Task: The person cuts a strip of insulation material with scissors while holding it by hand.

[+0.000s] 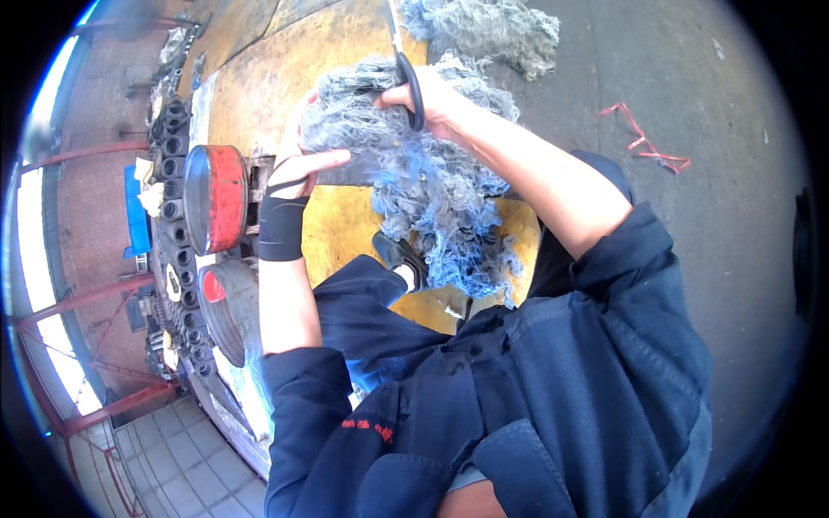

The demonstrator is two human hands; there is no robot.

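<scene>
In my left hand (pixel 295 164), which has a black wrist wrap (pixel 281 229), is a tangled wad of grey yarn (pixel 352 112). The thumb stretches across its near side, while the other fingers are mostly hidden behind it. My right hand (pixel 440 104) grips scissors (pixel 409 86) by their black handles, blades pointing away from me. It is right beside the wad, its fingertips close to the strands. Beneath both hands a loose heap of blue and grey yarn (pixel 440 216) spreads toward my legs. Farther off lies another grey-blue pile of yarn (pixel 492 34).
Yellowish boards (pixel 341 229) lie under the yarn. A red drum (pixel 226 198) and a second drum (pixel 231 306) stand at the left, before a row of dark round parts (pixel 174 186). A red strap (pixel 639 140) lies on the grey floor (pixel 717 242) at the right.
</scene>
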